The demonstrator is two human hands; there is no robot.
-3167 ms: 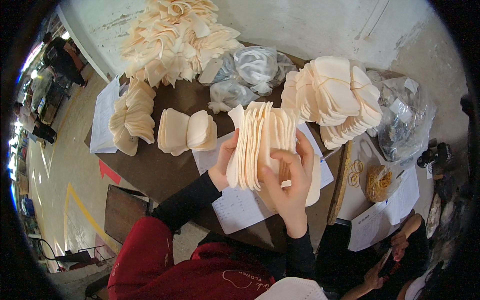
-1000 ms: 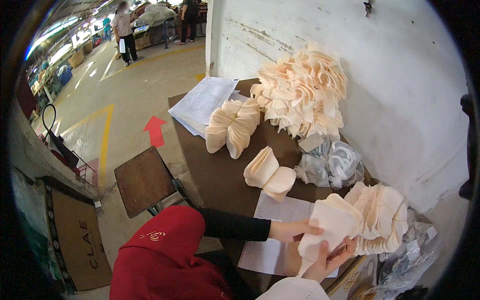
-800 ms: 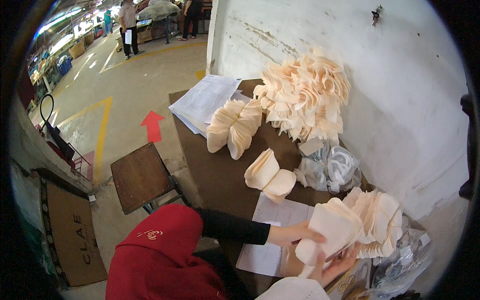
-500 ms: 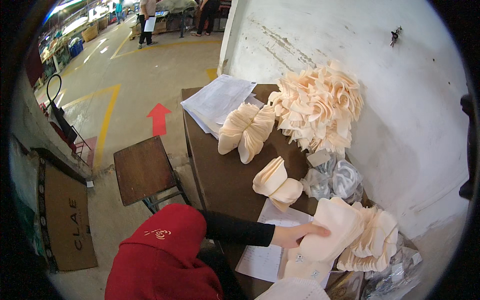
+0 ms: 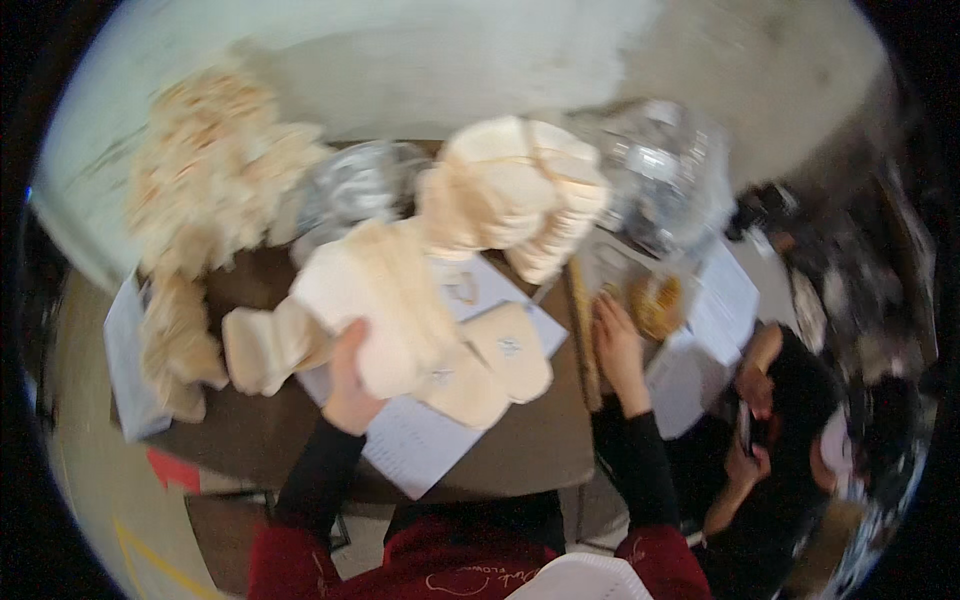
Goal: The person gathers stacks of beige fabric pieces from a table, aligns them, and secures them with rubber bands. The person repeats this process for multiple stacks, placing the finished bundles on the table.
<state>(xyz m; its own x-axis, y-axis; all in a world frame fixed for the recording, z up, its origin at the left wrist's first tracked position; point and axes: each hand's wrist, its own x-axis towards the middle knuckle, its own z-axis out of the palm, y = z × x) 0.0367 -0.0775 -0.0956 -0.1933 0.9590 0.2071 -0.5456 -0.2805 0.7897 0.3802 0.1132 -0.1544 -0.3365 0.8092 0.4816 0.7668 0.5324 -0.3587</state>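
My left hand (image 5: 350, 388) is closed around the lower edge of a thick stack of cream, soft-looking pads (image 5: 385, 290), thumb on top. Two loose cream pads (image 5: 510, 350) with small printed marks lie beside the stack, partly over white paper sheets (image 5: 415, 450) on the brown table (image 5: 520, 455). My right hand (image 5: 620, 352) reaches past the table's right edge, fingertips next to a small yellow heap (image 5: 657, 303) that looks like rubber bands. Blur hides whether those fingers hold anything. Behind the stack stands a large bundle of cream pads (image 5: 515, 185), drawn in at its middle.
Smaller cream bundles (image 5: 265, 348) and a tall ruffled pile (image 5: 210, 165) occupy the left side. Clear plastic bags (image 5: 665, 180) sit against the wall. At right, another person's hands hold a dark phone (image 5: 748, 430) close to papers (image 5: 722, 305).
The view has swung to the right and blurred. My right hand has come into sight beside the yellow heap. My left hand still grips the pad stack.
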